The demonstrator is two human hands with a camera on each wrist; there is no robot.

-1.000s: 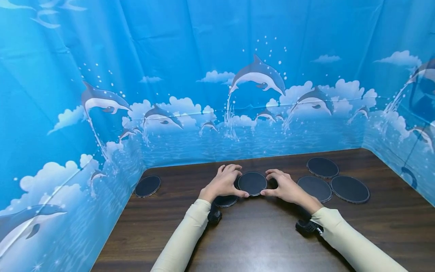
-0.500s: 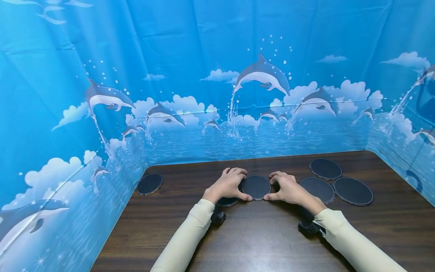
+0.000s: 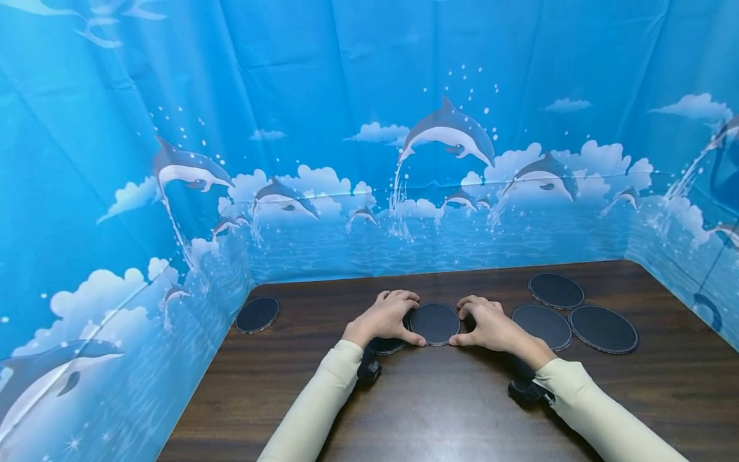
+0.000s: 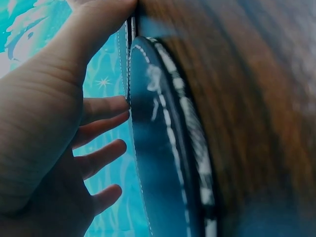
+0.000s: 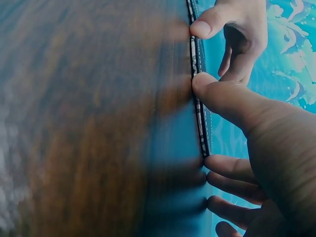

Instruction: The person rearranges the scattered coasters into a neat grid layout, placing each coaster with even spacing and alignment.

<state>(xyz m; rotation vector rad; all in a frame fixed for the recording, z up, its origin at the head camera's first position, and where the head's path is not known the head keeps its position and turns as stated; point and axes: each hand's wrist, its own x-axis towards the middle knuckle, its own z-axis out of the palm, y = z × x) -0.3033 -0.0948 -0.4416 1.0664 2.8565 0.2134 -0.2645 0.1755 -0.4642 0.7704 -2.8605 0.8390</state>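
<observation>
A round black coaster (image 3: 435,324) with pale stitching round its rim lies in the middle of the dark wooden table, between both hands. My left hand (image 3: 385,319) grips its left edge, thumb at the near rim and fingers towards the far side. On the opposite edge, my right hand (image 3: 491,325) holds it with thumb and curled fingers. Both thumbs meet the near rim in the right wrist view, where the coaster (image 5: 199,113) appears edge-on. Partly hidden beneath my left hand is another black coaster (image 3: 385,346); its thick stitched edge (image 4: 170,128) fills the left wrist view.
Three similar coasters (image 3: 603,329) lie touching or nearly touching at the right, just beyond my right hand. A single coaster (image 3: 257,315) sits at the far left corner of the table (image 3: 439,410). A blue dolphin-print curtain (image 3: 323,128) surrounds the table's back and sides.
The held coaster and both hands have come slightly nearer the table's front, and the thumbs sit closer against its near rim. The head view has shifted a little.
</observation>
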